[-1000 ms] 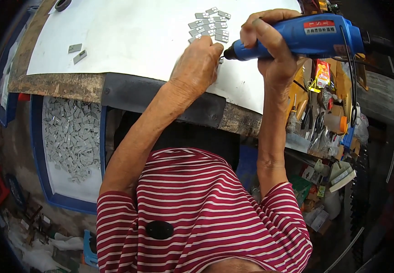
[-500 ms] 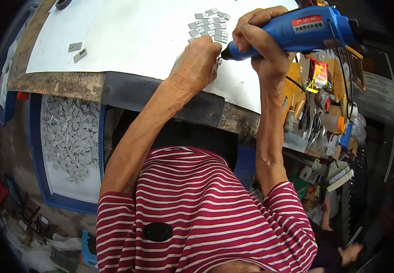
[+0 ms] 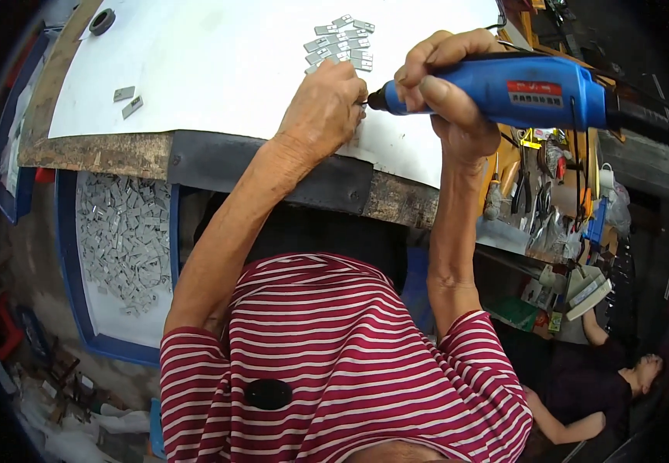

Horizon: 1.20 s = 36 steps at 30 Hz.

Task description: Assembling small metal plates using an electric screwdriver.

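My right hand point(image 3: 462, 96) is wrapped round a blue electric screwdriver point(image 3: 554, 94), held nearly level above the table with its dark nose pointing left. The tip of the driver reaches the fingers of my left hand point(image 3: 320, 108). Those fingers are pinched together over the white sheet, and whatever they hold is hidden behind them. Just beyond my left hand lies a cluster of several small grey rectangular plates point(image 3: 338, 42) with small marks or holes. Two more loose plates, a grey plate point(image 3: 123, 94) and a tilted plate point(image 3: 132, 106), lie far to the left.
A white sheet point(image 3: 195, 62) covers the worktable, whose worn front edge point(image 3: 106, 152) has a black strip point(image 3: 272, 166). Below left, a blue tray point(image 3: 122, 347) holds many grey plates. A dark ring point(image 3: 102, 21) sits far left. Tools crowd the right; a co-worker point(image 3: 581, 378) is lower right.
The screwdriver has swung to a more level pose, its tip still at my left fingers. The view has shifted slightly. More of the co-worker shows at lower right.
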### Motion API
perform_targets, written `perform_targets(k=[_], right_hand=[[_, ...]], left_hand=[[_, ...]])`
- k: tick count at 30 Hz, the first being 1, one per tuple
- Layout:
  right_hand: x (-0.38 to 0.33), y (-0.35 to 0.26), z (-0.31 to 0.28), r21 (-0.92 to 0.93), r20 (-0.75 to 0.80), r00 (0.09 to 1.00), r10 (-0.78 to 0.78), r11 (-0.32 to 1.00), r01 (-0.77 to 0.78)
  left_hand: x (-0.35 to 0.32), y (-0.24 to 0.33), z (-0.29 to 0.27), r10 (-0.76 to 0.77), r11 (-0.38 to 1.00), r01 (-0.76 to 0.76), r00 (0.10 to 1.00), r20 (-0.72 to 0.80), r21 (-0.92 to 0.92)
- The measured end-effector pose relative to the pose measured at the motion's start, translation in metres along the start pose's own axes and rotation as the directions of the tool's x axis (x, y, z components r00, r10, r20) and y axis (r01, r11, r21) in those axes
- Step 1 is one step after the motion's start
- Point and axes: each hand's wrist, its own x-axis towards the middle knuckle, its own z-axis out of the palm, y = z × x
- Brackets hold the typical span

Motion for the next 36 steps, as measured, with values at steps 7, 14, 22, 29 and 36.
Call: perform_targets(k=[7, 14, 22, 29, 36], right_hand=[[-0.002, -0.002, 0.007, 0.026, 0.059, 0.998, -0.001, 1.0, -0.001], [0.011, -0.036, -0.001, 0.158, 0.072, 0.969, -0.237, 0.962, 0.223], [-0.018, -0.03, -0.037, -0.174, -0.475, 0.844, -0.249, 0.967, 0.187], [-0.033, -0.028, -0.055, -0.237, -0.603, 0.752, -0.266, 0.96, 0.15], [-0.044, -0.028, -0.065, -0.342, -0.586, 0.754, -0.296, 0.934, 0.1]], left_hand=[[-0.004, 0.001, 0.002, 0.014, 0.994, -0.021, 0.998, -0.06, -0.111], [-0.008, 0.005, 0.0, 0.001, 1.0, -0.001, 1.0, -0.014, -0.013], [-0.001, 0.003, -0.001, -0.006, 0.999, 0.006, 1.0, -0.017, -0.038], [-0.002, 0.006, -0.003, -0.024, 0.996, 0.023, 1.0, -0.008, -0.089], [-0.003, 0.007, -0.002, -0.054, 0.991, 0.057, 0.998, 0.023, -0.118]])
